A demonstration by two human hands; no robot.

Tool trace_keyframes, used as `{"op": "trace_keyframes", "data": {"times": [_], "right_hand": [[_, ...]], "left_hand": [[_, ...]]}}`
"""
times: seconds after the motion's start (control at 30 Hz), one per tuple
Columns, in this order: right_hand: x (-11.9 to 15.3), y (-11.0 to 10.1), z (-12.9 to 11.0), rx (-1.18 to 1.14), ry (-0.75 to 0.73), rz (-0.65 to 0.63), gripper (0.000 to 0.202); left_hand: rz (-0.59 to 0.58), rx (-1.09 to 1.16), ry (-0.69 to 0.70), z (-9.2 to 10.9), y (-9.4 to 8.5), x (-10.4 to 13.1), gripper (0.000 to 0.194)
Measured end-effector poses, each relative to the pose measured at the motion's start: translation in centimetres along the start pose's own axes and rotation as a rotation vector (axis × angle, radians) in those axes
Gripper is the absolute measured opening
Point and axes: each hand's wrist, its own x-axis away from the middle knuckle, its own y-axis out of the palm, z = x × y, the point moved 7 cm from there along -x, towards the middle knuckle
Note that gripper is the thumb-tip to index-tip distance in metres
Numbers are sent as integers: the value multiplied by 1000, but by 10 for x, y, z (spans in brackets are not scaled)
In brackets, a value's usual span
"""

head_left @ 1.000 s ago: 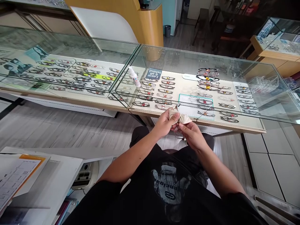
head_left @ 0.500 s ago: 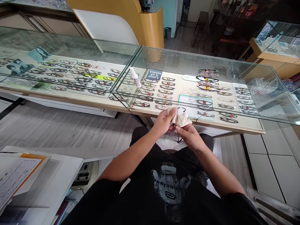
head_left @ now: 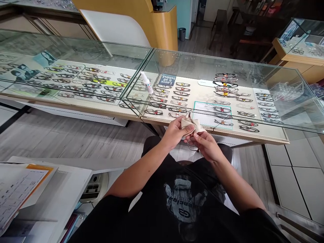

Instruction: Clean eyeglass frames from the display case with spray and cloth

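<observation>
My left hand (head_left: 178, 132) is closed around a cream cloth (head_left: 188, 125), its thumb pressed down on the folds. A pair of eyeglasses (head_left: 192, 145) hangs below, one lens and part of the dark frame showing between my hands. With thumb and fingers pinched, my right hand (head_left: 206, 144) grips the glasses near the hinge, touching the cloth's right side. The cloth covers part of the glasses, so the wrapped portion is hidden. Both hands are in front of the display case's near edge, above my lap.
A glass display case (head_left: 243, 125) holding rows of eyeglasses spans the front. On its glass top stands a white spray bottle (head_left: 147, 83). At lower left, papers (head_left: 24, 192) lie on a white desk (head_left: 63, 189). A grey bin (head_left: 182, 34) stands on the floor beyond.
My left thumb has moved down and right across the cloth, which is now bunched closer. The curved dark temple tip that stuck out above the cloth is no longer seen that way.
</observation>
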Motion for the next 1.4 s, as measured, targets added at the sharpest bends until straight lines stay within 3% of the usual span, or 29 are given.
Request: {"op": "trace_keyframes", "data": {"times": [0.2, 0.5, 0.57, 0.73, 0.87, 1.03, 1.2, 1.4], "right_hand": [[3, 4, 1, 11, 8, -21, 41], [2, -3, 1, -36, 0, -11, 36], [0, 1, 5, -20, -23, -29, 35], [-3, 8, 15, -6, -62, -34, 31], [-1, 6, 12, -59, -35, -42, 29], [4, -5, 3, -115, -11, -34, 28], [5, -20, -13, -110, -74, 42, 29], [1, -18, -21, -94, -170, 71, 18]], "left_hand": [[49, -53, 53, 1, -4, 0, 52], [-138, -30, -24, -4, -5, 5, 52], [-109, -47, -17, -5, -7, 4, 52], [123, -73, -22, -11, -15, -1, 66], [48, 13, -82, -13, -14, -2, 60], [100, 173, -81, -14, -49, 0, 49], [93, 165, -162, -29, -79, 12, 50], [25, 38, -216, -30, -62, 27, 56]]}}
